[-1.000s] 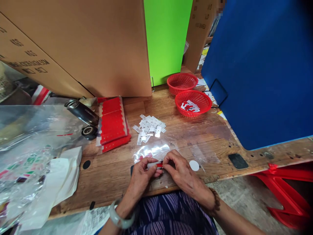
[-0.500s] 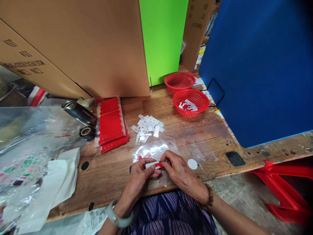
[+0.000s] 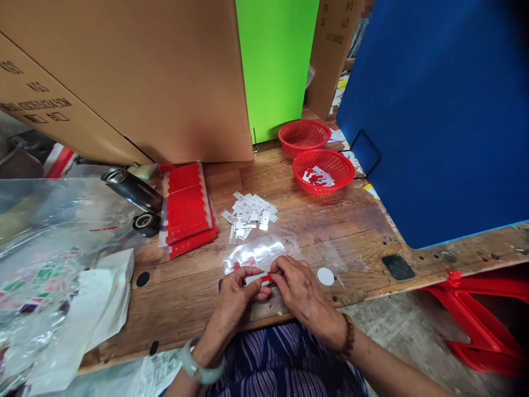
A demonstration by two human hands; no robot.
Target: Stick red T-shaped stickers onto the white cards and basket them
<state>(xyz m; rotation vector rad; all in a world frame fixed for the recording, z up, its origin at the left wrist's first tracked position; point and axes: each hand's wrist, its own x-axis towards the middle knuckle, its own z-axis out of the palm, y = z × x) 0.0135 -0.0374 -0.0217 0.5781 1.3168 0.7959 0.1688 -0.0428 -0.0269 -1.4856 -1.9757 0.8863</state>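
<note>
Near the table's front edge, my left hand pinches a small white rectangular plate between thumb and fingers. A red sticker lies across the plate's right end. My right hand is closed over that end, its thumb and index finger pressed on the red sticker. Just beyond my hands is a clear plastic sheet with a few red stickers at its near left. A loose pile of white plates lies farther back.
Two red plastic baskets stand at the back right; the nearer holds white-and-red pieces. Red sticker sheets, a black flask and plastic bags are on the left. A blue panel rises at the right, cardboard behind.
My right thumb and index finger have shifted slightly left over the red sticker, and the hand has turned a little. My left hand keeps its hold on the white plate.
</note>
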